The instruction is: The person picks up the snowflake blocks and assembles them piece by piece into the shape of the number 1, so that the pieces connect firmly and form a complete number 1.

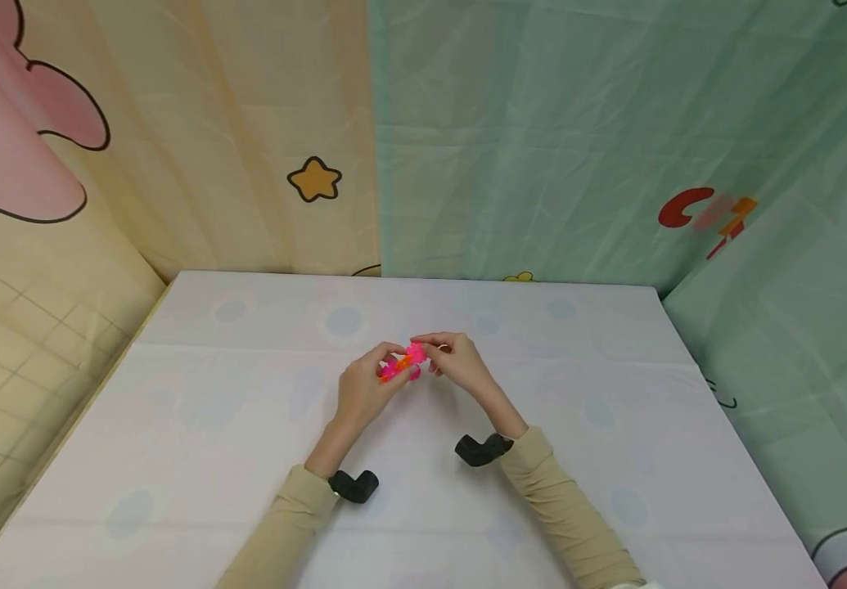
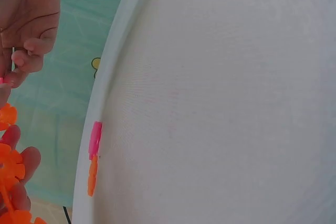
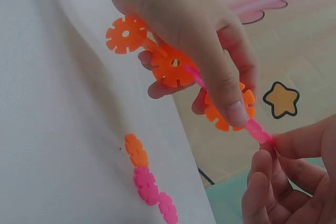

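My left hand (image 1: 360,393) grips a chain of slotted, flower-shaped plastic discs (image 1: 404,360), pink and orange. In the right wrist view its thumb presses on an orange disc (image 3: 212,114), with further orange discs (image 3: 173,68) running back under the palm. Opposite it, my right hand (image 1: 461,364) pinches a pink disc (image 3: 258,131) at the chain's end between thumb and forefinger. Lower in that view, an orange disc (image 3: 136,150) and pink discs (image 3: 146,186) show joined in a row against the white cloth.
A white cloth with faint spots covers the table (image 1: 246,458). Behind it hang a yellow curtain (image 1: 246,123) and a green curtain (image 1: 541,147). Each wrist wears a black camera mount, one on the left (image 1: 354,487) and one on the right (image 1: 484,450).
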`<state>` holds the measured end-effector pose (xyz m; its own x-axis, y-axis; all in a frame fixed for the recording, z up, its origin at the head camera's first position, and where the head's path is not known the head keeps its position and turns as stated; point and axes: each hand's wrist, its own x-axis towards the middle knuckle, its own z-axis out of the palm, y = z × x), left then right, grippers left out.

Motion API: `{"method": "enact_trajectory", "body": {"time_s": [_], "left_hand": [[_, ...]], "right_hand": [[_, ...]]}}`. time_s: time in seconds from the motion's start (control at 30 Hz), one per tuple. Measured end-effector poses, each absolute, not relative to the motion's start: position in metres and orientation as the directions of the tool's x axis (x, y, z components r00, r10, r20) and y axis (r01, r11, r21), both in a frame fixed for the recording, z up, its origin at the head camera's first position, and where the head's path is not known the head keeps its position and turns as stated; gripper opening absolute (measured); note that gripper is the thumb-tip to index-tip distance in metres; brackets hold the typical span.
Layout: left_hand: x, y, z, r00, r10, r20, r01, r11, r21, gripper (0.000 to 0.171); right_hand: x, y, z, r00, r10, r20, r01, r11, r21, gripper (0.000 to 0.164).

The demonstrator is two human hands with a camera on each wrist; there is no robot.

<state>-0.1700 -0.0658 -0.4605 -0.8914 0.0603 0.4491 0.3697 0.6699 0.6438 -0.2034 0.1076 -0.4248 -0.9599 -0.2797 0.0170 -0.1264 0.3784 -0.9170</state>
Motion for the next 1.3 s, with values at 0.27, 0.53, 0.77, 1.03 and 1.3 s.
{"method": "enact_trajectory", "body": {"time_s": [0.27, 0.53, 0.77, 1.03, 1.3], "left_hand": [[-0.170, -0.071, -0.461, -0.865, 0.018, 0.501, 0.375, 0.687, 0.623, 0.029], [-0.172, -0.078, -0.460, -0.887, -0.059, 0.458, 0.316, 0.646, 0.695, 0.025], [-0.173, -0.078, -0.458, -0.918, -0.087, 0.386, 0.285, 0.532, 0.797, 0.024], [-0.175, -0.077, -0.457, -0.942, -0.079, 0.327, 0.241, 0.521, 0.819, 0.024], [-0.177, -0.079, -0.460, -0.947, -0.074, 0.313, 0.239, 0.489, 0.839, 0.024]], "right_hand": [[-0.209, 0.111, -0.429, -0.968, -0.251, 0.010, -0.105, 0.370, -0.923, 0.027], [-0.218, 0.114, -0.441, -0.978, -0.208, 0.011, -0.099, 0.420, -0.902, 0.025], [-0.233, 0.113, -0.454, -0.985, -0.175, -0.001, -0.093, 0.531, -0.842, 0.025], [-0.247, 0.103, -0.466, -0.989, -0.144, -0.035, -0.071, 0.669, -0.740, 0.036], [-0.256, 0.097, -0.472, -0.985, -0.167, -0.035, -0.105, 0.756, -0.647, 0.038]]}}
